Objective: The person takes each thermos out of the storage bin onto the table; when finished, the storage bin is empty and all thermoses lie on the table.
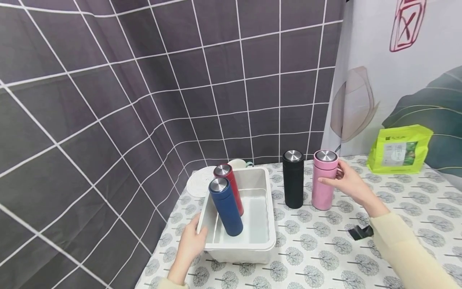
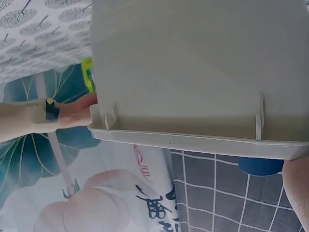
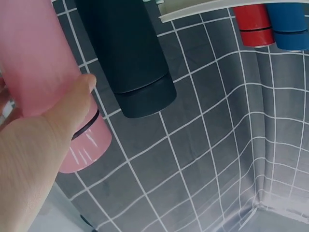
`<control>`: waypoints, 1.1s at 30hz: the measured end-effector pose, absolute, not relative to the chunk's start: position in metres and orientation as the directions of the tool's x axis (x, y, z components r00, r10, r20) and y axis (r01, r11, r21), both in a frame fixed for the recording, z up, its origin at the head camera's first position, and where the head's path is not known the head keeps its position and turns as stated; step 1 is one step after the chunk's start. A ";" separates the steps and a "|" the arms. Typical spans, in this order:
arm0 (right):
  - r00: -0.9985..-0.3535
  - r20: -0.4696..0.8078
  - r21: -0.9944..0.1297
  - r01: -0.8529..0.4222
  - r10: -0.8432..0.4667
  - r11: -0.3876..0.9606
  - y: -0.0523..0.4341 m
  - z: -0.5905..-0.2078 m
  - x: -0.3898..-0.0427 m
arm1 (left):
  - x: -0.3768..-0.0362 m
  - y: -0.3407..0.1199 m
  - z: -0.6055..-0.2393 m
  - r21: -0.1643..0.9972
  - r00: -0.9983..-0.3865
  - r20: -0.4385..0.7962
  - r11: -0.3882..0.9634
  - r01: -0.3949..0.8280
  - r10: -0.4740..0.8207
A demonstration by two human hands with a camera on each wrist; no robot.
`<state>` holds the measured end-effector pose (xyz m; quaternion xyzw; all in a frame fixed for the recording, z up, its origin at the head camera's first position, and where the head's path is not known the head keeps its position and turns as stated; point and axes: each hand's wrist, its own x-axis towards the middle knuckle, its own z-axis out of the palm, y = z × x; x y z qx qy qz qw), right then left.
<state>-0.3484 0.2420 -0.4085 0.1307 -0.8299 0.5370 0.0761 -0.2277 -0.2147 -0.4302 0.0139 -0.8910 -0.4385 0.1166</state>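
Now my right hand (image 1: 348,182) grips the pink flask (image 1: 323,180); next I lift it into the white bin (image 1: 265,241), which my left hand (image 1: 191,243) grips at the surface's left edge

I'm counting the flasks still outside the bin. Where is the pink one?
In the head view the pink flask stands upright on the table, right of the black flask and outside the white bin, gripped by the right hand.

Red brush-style characters mark the curtain (image 1: 408,24) at upper right, and dark ones show in the left wrist view, none legible. The green bag's (image 1: 398,149) label is too small to read.
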 end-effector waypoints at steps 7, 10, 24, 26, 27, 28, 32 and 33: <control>-0.962 0.256 -0.884 -0.275 -0.100 0.379 0.240 -0.400 -0.338 | -0.226 -0.216 -0.433 0.793 -0.974 0.184 0.605 0.068 -0.131; -0.957 0.284 -0.862 -0.280 -0.054 0.422 0.239 -0.393 -0.335 | -0.227 -0.216 -0.433 0.788 -0.973 0.192 0.611 0.076 -0.126; -0.883 0.468 -0.783 -0.397 0.032 0.479 0.226 -0.359 -0.324 | -0.228 -0.218 -0.427 0.779 -0.971 0.217 0.617 0.111 -0.099; -0.878 0.477 -0.780 -0.402 0.040 0.481 0.224 -0.355 -0.321 | -0.228 -0.218 -0.427 0.779 -0.971 0.219 0.617 0.113 -0.099; -0.878 0.477 -0.779 -0.401 0.042 0.483 0.222 -0.353 -0.320 | -0.228 -0.218 -0.427 0.778 -0.970 0.221 0.618 0.113 -0.101; -0.878 0.476 -0.779 -0.398 0.043 0.484 0.221 -0.351 -0.319 | -0.228 -0.218 -0.427 0.779 -0.970 0.221 0.617 0.113 -0.101; -0.883 0.469 -0.781 -0.394 0.038 0.485 0.213 -0.344 -0.312 | -0.227 -0.217 -0.427 0.781 -0.970 0.222 0.613 0.115 -0.101; -0.884 0.467 -0.784 -0.394 0.036 0.480 0.211 -0.343 -0.311 | -0.227 -0.217 -0.427 0.782 -0.970 0.223 0.612 0.115 -0.102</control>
